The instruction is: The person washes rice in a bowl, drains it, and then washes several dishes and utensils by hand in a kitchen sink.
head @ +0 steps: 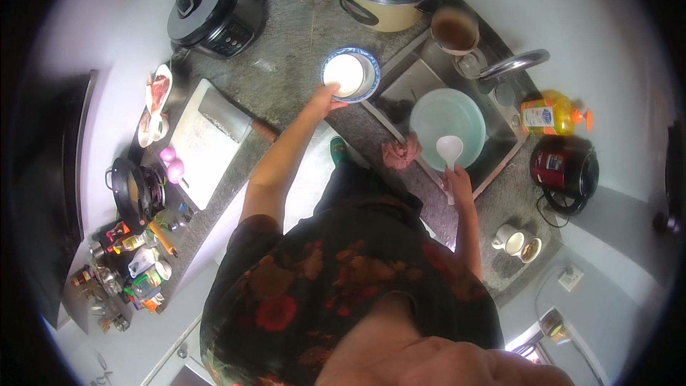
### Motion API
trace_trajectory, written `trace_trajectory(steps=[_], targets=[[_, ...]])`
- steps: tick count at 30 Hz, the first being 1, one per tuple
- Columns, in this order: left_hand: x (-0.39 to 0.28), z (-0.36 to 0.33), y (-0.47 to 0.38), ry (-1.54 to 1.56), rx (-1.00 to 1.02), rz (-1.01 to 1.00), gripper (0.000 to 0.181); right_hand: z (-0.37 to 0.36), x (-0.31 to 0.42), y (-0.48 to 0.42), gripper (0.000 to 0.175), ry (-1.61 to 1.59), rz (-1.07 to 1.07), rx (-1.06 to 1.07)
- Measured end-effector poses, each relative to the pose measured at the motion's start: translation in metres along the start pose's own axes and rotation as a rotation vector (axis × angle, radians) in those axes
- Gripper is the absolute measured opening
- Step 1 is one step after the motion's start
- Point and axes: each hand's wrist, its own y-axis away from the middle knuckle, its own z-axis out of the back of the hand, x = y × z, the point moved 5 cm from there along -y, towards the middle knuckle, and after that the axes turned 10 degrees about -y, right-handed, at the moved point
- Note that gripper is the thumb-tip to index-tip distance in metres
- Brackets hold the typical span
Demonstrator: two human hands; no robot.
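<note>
At the left edge of the sink, my left hand (325,101) grips the near rim of a blue-and-white patterned bowl (371,84). A smaller white round dish (343,74) sits inside that bowl, and my thumb touches its edge; whether it holds anything, I cannot tell. My right hand (459,182) holds a white ladle-like spoon (449,149) by its handle. The spoon's head overlaps the near part of a pale green basin (429,112) in the sink. Between my hands, a crumpled pink cloth (401,152) lies on the sink's near edge.
A chrome faucet (514,63) arches beside the sink. A lidded cream pot (386,8) stands behind it. Left are a cleaver (225,118) on a white cutting board (206,166) and an electric cooker (214,16). Right are a yellow soap bottle (557,112), red-black kettle (563,169) and white mug (506,240).
</note>
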Motion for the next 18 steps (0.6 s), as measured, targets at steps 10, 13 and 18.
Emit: trace_trajectory(steps=[10,13,18], targets=[[0.02,-0.12,0.024,0.487,0.673,0.211,0.041,0.014,-0.006,0.006,0.009,-0.013,-0.016,-0.033],[0.033,-0.189,0.057,0.75,0.931,0.424,0.04,0.016,-0.004,0.007,0.009,-0.031,-0.02,-0.04],[0.027,-0.245,0.094,0.823,1.033,0.51,0.042,0.023,0.003,0.016,0.009,-0.071,-0.045,-0.079]])
